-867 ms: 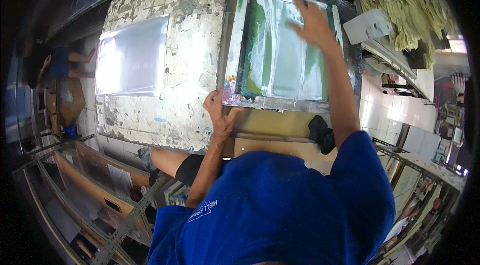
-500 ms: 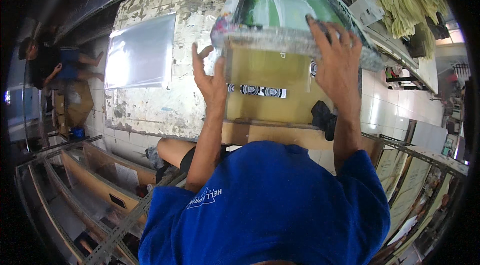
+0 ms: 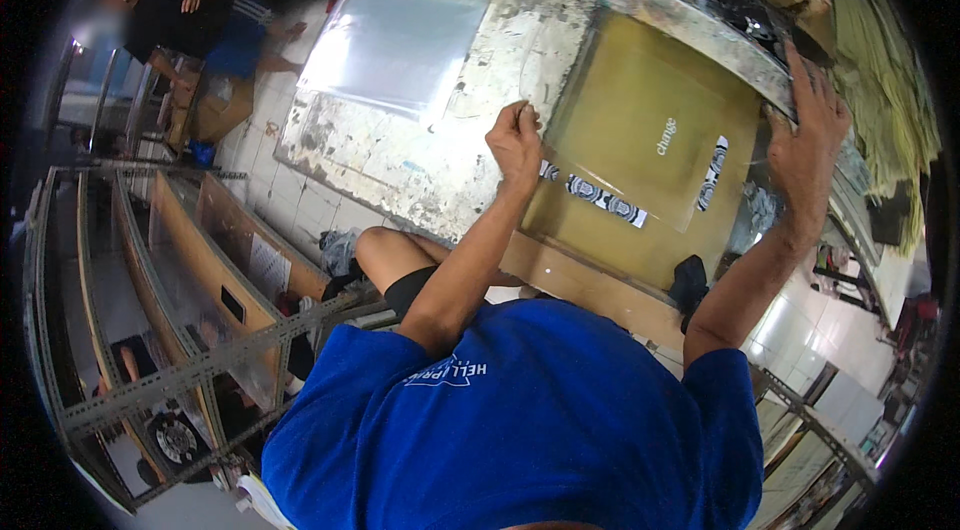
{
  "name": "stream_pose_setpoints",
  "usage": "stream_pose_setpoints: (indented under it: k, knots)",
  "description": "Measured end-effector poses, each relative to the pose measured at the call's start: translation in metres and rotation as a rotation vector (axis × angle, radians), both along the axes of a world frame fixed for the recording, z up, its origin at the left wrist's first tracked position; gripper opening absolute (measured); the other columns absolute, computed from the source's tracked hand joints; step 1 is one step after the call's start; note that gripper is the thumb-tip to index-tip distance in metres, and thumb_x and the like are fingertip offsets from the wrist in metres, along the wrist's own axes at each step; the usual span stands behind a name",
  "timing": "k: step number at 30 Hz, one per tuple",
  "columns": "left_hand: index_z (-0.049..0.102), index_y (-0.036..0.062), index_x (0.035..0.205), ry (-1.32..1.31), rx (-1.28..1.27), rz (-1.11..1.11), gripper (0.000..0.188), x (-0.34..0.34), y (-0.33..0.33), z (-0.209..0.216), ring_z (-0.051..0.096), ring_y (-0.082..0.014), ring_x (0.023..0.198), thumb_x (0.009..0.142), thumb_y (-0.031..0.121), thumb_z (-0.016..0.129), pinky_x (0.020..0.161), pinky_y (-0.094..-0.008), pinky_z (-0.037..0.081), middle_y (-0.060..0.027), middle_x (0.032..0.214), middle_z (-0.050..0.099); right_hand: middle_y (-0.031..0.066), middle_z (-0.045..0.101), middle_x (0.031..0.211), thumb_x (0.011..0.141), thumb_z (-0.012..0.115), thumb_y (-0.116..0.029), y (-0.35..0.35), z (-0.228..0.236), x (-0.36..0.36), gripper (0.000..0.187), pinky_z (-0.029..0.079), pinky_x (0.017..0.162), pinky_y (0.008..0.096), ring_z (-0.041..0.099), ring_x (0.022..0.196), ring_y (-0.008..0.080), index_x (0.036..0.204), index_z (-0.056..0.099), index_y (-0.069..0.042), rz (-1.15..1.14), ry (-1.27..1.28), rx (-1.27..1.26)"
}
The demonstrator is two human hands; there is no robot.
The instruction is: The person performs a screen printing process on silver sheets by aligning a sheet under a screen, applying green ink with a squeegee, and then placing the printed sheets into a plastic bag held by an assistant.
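Note:
My right hand [image 3: 812, 135] grips the near edge of a raised, paint-stained screen-printing frame [image 3: 690, 35], fingers over it and thumb beneath. Below the frame lies a yellow-brown board [image 3: 620, 60]. On it rests a clear plastic sheet [image 3: 610, 145] bearing small white lettering, with a black-and-white patterned strip [image 3: 605, 200] and a second such strip [image 3: 713, 173] on the board. My left hand [image 3: 517, 145] is closed in a pinch beside the board's left edge. Whatever its fingertips hold, if anything, is too small to make out.
Left on the paint-worn table [image 3: 400, 145] lies a stack of clear sheets [image 3: 400, 45]. A black cloth [image 3: 688, 282] sits at the board's near corner. Yellowish cloths [image 3: 875, 100] hang at right. Another person [image 3: 185, 15] sits far left. A metal rack [image 3: 190, 330] stands near left.
The screen frame has swung up and away, baring the board. My right hand has shifted from the frame's top to its edge. My left hand's spread fingers have closed. The view has turned.

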State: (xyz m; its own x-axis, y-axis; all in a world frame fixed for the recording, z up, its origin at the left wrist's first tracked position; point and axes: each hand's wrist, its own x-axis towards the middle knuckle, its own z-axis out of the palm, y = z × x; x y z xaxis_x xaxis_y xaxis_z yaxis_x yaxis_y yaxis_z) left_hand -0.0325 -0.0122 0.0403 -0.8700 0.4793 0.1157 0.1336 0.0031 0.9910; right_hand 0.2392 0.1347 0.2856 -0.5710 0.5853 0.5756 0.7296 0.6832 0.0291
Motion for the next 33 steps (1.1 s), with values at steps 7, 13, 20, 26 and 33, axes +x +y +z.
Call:
stream_pose_setpoints:
  k: [7,13,20,26,33]
  knots:
    - [0.065,-0.0021,0.108,-0.12,0.085,0.018,0.015,-0.076,-0.014,0.022,0.069,-0.0166,0.066,0.099,0.009,0.059,0.055,-0.0249,0.048,-0.0094,0.086,0.07,0.0167,0.061,0.13,0.075,0.07,-0.006,0.001,0.0,0.001,0.076,0.033,0.107,0.0487,0.052,0.126,0.0324,0.147,0.05,-0.017,0.04,0.036,0.015]
    - [0.065,0.0015,0.096,-0.098,0.137,0.163,0.007,-0.183,-0.047,-0.002,0.062,-0.013,0.061,0.096,0.008,0.066,0.053,-0.0253,0.049,-0.0093,0.083,0.071,0.015,0.058,0.14,0.078,0.071,-0.005,-0.004,-0.006,-0.001,0.075,0.029,0.113,0.0514,0.05,0.132,0.0337,0.148,0.05,-0.02,0.053,0.063,-0.069]
    - [0.052,-0.0105,0.127,0.155,-0.466,0.354,0.053,-0.318,-0.117,-0.014,0.068,-0.0323,0.09,0.098,0.032,0.066,0.074,-0.0367,0.059,-0.0229,0.107,0.068,0.015,0.063,0.123,0.069,0.069,-0.013,-0.018,-0.003,-0.009,0.071,0.036,0.098,0.0506,0.053,0.118,0.0342,0.138,0.055,-0.009,0.037,0.084,-0.08]
    - [0.028,-0.0063,0.151,-0.221,-0.038,-0.241,0.082,-0.097,-0.039,0.082,0.057,-0.0347,0.118,0.101,0.056,0.05,0.096,-0.0482,0.045,-0.025,0.137,0.05,0.0094,0.064,0.12,0.071,0.07,-0.006,-0.049,-0.048,0.004,0.069,0.037,0.094,0.0421,0.056,0.117,0.0258,0.139,0.056,-0.015,-0.018,0.104,-0.064]
    - [0.044,-0.0002,0.139,-0.91,0.225,-0.658,0.071,0.037,-0.031,0.119,0.06,-0.0297,0.11,0.101,0.06,0.043,0.103,-0.0515,0.046,-0.0141,0.125,0.06,0.0119,0.066,0.12,0.071,0.073,-0.008,-0.11,-0.093,0.058,0.052,0.046,0.092,0.0452,0.061,0.107,0.0328,0.122,0.067,-0.006,0.192,0.673,-0.55]
